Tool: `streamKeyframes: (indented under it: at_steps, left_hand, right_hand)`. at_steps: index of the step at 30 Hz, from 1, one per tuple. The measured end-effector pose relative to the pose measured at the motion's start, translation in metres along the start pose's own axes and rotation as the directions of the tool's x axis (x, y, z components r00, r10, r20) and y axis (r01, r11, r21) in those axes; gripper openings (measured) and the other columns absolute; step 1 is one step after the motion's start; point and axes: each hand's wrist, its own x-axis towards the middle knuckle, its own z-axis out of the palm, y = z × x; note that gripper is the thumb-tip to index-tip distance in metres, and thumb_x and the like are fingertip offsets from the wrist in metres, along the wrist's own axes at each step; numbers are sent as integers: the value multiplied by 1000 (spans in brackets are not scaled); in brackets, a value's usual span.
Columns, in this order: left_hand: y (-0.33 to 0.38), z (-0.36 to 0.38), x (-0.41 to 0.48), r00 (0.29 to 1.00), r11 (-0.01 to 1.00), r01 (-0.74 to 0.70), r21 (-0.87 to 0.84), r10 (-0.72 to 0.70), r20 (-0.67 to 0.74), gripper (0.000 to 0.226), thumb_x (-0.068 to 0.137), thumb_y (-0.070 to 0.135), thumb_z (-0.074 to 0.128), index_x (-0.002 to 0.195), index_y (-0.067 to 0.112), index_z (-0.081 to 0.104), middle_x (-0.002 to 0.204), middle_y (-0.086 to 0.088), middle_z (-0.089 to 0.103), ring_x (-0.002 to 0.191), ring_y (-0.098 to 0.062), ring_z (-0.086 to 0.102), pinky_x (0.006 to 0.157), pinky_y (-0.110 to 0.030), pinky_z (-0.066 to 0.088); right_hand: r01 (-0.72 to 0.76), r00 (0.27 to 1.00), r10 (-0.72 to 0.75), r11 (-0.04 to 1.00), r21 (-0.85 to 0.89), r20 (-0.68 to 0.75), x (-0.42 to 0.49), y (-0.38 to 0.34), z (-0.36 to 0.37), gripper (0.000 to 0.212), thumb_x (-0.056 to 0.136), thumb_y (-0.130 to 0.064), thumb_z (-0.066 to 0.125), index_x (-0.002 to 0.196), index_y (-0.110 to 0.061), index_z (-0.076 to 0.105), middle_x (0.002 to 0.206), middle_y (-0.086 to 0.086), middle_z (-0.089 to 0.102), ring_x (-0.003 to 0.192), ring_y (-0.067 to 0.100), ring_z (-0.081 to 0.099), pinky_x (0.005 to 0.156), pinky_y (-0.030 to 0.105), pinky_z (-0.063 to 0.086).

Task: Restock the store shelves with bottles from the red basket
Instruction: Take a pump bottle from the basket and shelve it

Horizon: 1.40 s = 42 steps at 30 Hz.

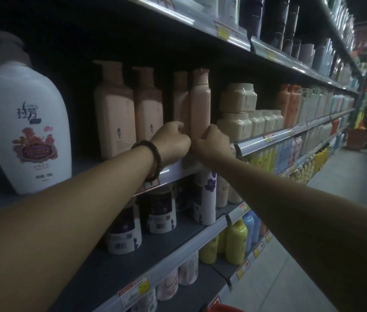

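Two slim pink bottles (200, 102) stand at the front of the shelf (259, 144), left hand (171, 140) and right hand (212, 143) each curled round one base, placement seemingly nearly done; below the shelf, the red basket (225, 308) shows only its rim, contents hidden.

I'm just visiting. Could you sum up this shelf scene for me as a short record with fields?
Place: shop aisle, grey metal shelf of toiletries
Left hand: grips base of the darker slim pink plastic bottle
Right hand: grips base of the lighter slim pink plastic bottle
Bottles: upright, side by side
Neighbours: wide pink brown-capped bottles left, beige square jars right
Basket: red basket, only its rim showing at the bottom edge
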Motion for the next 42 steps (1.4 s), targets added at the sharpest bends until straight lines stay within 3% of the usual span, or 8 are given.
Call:
streamKeyframes:
  at_steps: [6, 8, 14, 20, 26, 32, 37, 42]
  left_hand:
    - [8, 0, 1, 998, 999, 32, 6, -33, 54, 68, 96, 0, 51, 160, 18, 36, 137, -12, 62, 119, -30, 62, 85, -30, 53]
    - [8, 0, 1, 995, 999, 55, 0, -54, 80, 69, 96, 1, 50, 161, 19, 35, 144, -11, 58, 125, -30, 60, 100, -37, 55]
    - [-7, 4, 29, 986, 995, 62, -76, -49, 157, 91, 66, 19, 63, 155, 22, 44, 146, -9, 59, 127, -31, 62, 104, -49, 54]
    - [-13, 13, 37, 989, 997, 45, -70, -35, 147, 75, 73, 25, 63, 147, 24, 52, 138, -4, 64, 122, -24, 64, 104, -43, 54]
    - [-15, 14, 37, 986, 1000, 26, 10, -27, 164, 72, 82, 22, 65, 152, 20, 46, 138, -9, 63, 122, -29, 64, 105, -46, 53]
    - [14, 1, -11, 989, 995, -18, 102, 3, 148, 66, 96, 6, 56, 157, 17, 34, 131, -18, 63, 123, -37, 62, 107, -56, 52]
    - [18, -3, -22, 992, 989, -34, 145, 17, 121, 58, 101, 7, 54, 155, 13, 35, 131, -13, 61, 121, -35, 62, 106, -51, 52]
    - [17, -11, -32, 995, 961, -66, 270, 41, 95, 60, 102, 16, 59, 157, 12, 33, 151, -11, 50, 135, -28, 52, 113, -39, 45]
  right_hand:
    - [54, 999, -54, 998, -33, -4, -9, 2, 13, 74, 89, -38, 63, 154, -12, 38, 140, 18, 53, 134, 42, 50, 113, 63, 38]
    - [68, 998, -68, 995, -75, 5, -14, 2, 13, 75, 93, -35, 62, 159, -13, 33, 145, 18, 50, 138, 41, 46, 116, 64, 33]
    - [65, 990, -60, 997, 35, -124, -11, 9, -6, 43, 100, -36, 55, 139, -18, 50, 139, 12, 59, 133, 37, 52, 115, 59, 34]
    - [-9, 1000, 3, 967, 256, 20, 34, 24, -11, 85, 73, -53, 71, 144, -9, 53, 138, 17, 66, 127, 39, 63, 108, 55, 51]
    - [38, 987, -84, 953, 302, 140, 68, 52, 12, 81, 52, -69, 85, 113, -17, 72, 101, 5, 80, 95, 28, 78, 87, 53, 65]
    - [63, 992, -82, 981, 185, 96, 10, 12, -14, 65, 87, -46, 82, 136, -13, 55, 119, 5, 66, 111, 26, 66, 98, 46, 58]
    - [100, 987, -112, 989, 105, 113, 2, 10, -19, 60, 93, -46, 78, 137, -16, 52, 114, 2, 60, 100, 21, 59, 60, 23, 45]
    - [129, 985, -135, 990, 58, 106, -6, 2, -10, 59, 89, -54, 79, 128, -19, 51, 109, -1, 61, 110, 26, 63, 101, 52, 54]
